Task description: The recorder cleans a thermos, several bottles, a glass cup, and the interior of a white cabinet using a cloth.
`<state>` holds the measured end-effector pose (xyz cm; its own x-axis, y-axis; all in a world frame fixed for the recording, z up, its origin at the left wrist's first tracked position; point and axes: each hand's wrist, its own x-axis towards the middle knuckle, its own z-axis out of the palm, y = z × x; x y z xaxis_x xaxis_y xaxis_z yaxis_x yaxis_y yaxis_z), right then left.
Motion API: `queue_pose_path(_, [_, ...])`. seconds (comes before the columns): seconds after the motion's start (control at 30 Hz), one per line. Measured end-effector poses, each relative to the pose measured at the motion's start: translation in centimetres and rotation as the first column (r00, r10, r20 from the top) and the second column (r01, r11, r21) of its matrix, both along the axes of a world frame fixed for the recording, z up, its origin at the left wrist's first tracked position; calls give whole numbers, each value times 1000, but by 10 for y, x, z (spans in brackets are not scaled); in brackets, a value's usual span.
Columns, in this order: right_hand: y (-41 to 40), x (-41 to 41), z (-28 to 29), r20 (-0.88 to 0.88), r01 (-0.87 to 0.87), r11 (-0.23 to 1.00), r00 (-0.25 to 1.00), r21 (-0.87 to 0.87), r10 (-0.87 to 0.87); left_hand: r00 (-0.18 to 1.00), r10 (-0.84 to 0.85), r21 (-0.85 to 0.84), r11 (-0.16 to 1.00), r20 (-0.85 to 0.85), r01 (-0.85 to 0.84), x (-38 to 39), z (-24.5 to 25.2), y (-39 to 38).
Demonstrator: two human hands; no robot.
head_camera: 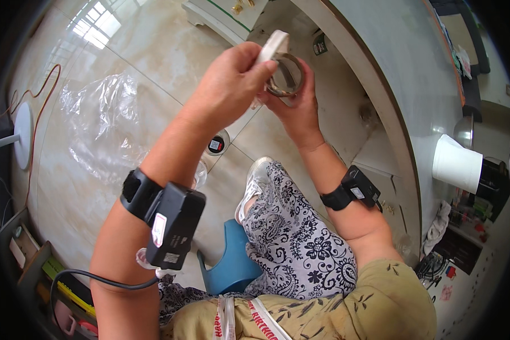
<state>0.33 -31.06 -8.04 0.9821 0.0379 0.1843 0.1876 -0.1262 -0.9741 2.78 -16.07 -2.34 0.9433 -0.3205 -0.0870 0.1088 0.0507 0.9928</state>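
My left hand [238,76] pinches a flat, whitish object [274,44], whose exact kind I cannot tell, at the upper middle of the head view. Just right of it, my right hand [304,104] grips a round, hollow, ring-like container or roll [290,76] with a brownish rim. The two held things overlap, and the left thumb lies at the ring's near edge. Below the hands, a round clear jar [217,143] with a dark label stands on the tiles. Another clear container [200,174] is partly hidden behind my left forearm.
Crumpled clear plastic [104,127] lies on the floor at left. A blue plastic stool [231,263] is beneath me. A long table edge [391,102] curves along the right, with a white paper roll [457,163] beyond it. A white cabinet piece [214,19] stands ahead.
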Motion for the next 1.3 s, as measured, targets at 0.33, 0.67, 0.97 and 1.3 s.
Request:
queue_pose_path(0.33, [-53,-49,-5,-114,372,919,926,128,-359,994,-70,-73,994,81,76,-7,-5,-35])
queue_pose_path(0.67, [-119,-63,23,-86,492,868,870,72,-486,972,197,-23,979,-128,-202,-25,-31,61])
queue_pose_path(0.97, [-193,-6,-15,-7,666,722,734,-185,-679,879,384,105,923,-282,-369,-63,-77,104])
queue_pose_path(1.3, [-156,-3,-12,-30,677,728,730,-107,-683,805,491,173,871,-335,-459,-82,-104,137])
